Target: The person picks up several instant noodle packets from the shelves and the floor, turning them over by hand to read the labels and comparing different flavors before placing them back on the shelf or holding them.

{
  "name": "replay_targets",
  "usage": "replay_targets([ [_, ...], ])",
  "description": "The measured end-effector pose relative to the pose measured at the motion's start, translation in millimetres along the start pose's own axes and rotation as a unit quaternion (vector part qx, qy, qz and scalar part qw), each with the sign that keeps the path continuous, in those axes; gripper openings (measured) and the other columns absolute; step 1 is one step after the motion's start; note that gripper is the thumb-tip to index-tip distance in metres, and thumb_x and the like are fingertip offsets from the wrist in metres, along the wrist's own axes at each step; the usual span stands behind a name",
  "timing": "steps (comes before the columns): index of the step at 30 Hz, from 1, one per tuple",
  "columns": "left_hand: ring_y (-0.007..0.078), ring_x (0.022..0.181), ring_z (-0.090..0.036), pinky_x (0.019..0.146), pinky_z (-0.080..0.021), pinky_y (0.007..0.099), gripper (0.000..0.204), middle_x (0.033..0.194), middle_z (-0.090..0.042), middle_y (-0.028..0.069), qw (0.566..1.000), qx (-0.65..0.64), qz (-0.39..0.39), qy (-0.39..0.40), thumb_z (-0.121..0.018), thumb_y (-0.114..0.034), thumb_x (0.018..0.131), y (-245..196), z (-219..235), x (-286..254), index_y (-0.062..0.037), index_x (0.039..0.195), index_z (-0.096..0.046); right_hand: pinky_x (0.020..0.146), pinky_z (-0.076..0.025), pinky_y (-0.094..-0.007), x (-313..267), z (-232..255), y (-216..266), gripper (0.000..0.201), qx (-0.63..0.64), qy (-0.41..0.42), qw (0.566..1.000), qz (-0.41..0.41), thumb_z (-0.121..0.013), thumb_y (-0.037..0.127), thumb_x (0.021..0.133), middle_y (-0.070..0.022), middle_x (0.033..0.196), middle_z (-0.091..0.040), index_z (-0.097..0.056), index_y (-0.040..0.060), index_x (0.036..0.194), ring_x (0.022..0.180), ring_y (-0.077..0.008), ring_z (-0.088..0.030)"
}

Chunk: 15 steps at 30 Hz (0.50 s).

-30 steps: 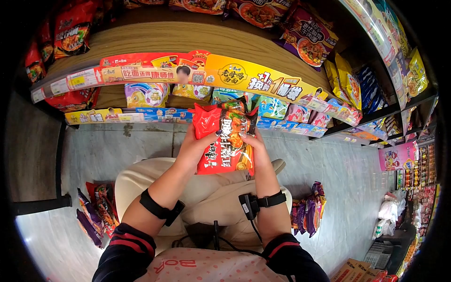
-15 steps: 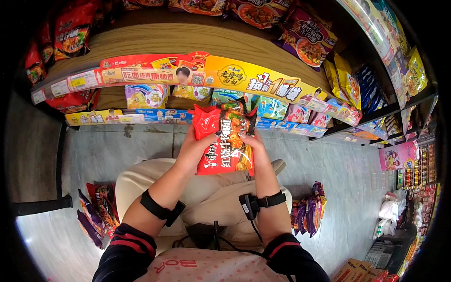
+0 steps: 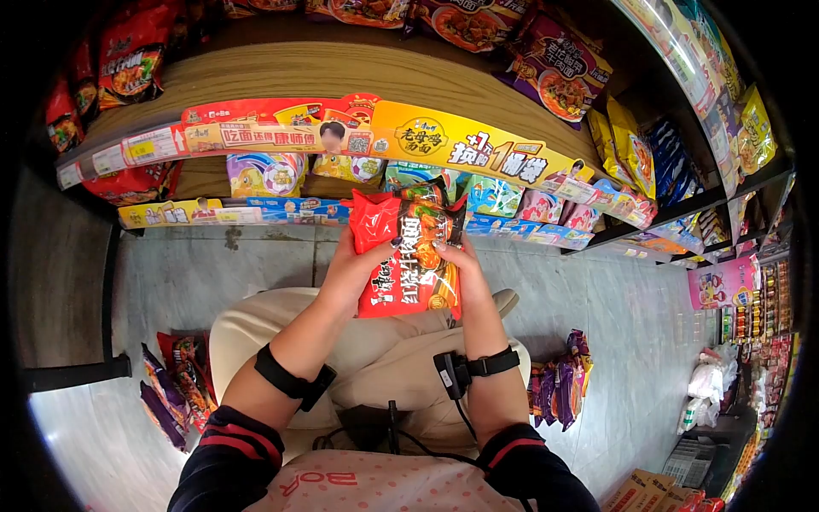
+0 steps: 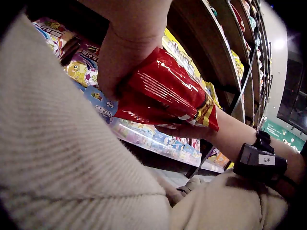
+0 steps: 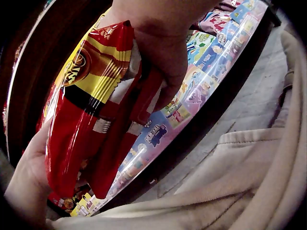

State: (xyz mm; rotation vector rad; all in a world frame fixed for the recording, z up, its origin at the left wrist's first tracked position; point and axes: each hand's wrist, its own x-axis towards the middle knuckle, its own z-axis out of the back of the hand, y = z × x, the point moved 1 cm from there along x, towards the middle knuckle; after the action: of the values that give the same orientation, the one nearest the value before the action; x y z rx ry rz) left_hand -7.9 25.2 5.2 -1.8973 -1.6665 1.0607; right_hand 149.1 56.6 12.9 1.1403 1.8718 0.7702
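Both hands are on one thing: my left hand [image 3: 345, 271] and right hand [image 3: 474, 273] grip a red Kangshifu braised beef noodle pack [image 3: 416, 277] between them, one at each side edge. The thumbs lie on its printed face, tips angled inward and apart, and the other fingers wrap behind, mostly out of my sight. The pack is held up over the crossed-looking lap in beige trousers [image 3: 256, 333], just short of the shelf front, well clear of the floor [image 3: 614, 307]. My wrist views give me its glossy red wrapper and crimped edge, with a hand at either side.

Beyond it runs a curved yellow promotional strip [image 3: 452, 141] along the edge of a wood-grain shelf [image 3: 281, 72]. Red noodle packs [image 3: 132, 55] stand at the left of that shelf, and a purple noodle pack [image 3: 559, 72] leans at the right, near some yellow bags [image 3: 631, 145]. Below the strip I can see cartoon-printed snack bags [image 3: 266, 173].

On the floor, red and purple packs [image 3: 183, 375] sit beside the person's left leg, and a row of purple packs [image 3: 560, 388] sits by the right — both groups well apart from the hands. Cardboard boxes [image 3: 640, 491] show at the lower right.
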Motion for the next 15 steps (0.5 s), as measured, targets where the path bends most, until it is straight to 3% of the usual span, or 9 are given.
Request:
replay_targets([
  [12, 0.0160, 0.084, -0.056, 0.069, -0.048, 0.0287, 0.050, 0.099, -0.052, 0.0093, 1.000, -0.017, -0.003, -0.011, -0.060, -0.006, 0.071, -1.9, -0.1, -0.5, -0.0028, 0.112, -0.033, 0.080, -0.043, -0.0328, 5.5, 6.1, -7.0, 0.058, -0.025, 0.015, 0.999, 0.021, -0.054, 0.013, 0.072, -0.0156, 0.111, -0.045, -0.026, -0.0011, 0.122, 0.098, -0.0228, -0.049],
  [15, 0.0163, 0.082, -0.056, 0.069, -0.048, 0.0290, 0.047, 0.098, -0.052, 0.0094, 0.999, -0.030, -0.004, -0.021, -0.059, -0.006, 0.071, -5.7, -2.0, -2.9, -0.0035, 0.111, -0.035, 0.085, -0.039, -0.0338, 11.7, 7.8, -6.2, 0.053, 0.071, 0.035, 0.996, 0.051, -0.050, 0.020, 0.077, -0.0149, 0.112, -0.045, -0.028, -0.0004, 0.121, 0.101, -0.0234, -0.047],
])
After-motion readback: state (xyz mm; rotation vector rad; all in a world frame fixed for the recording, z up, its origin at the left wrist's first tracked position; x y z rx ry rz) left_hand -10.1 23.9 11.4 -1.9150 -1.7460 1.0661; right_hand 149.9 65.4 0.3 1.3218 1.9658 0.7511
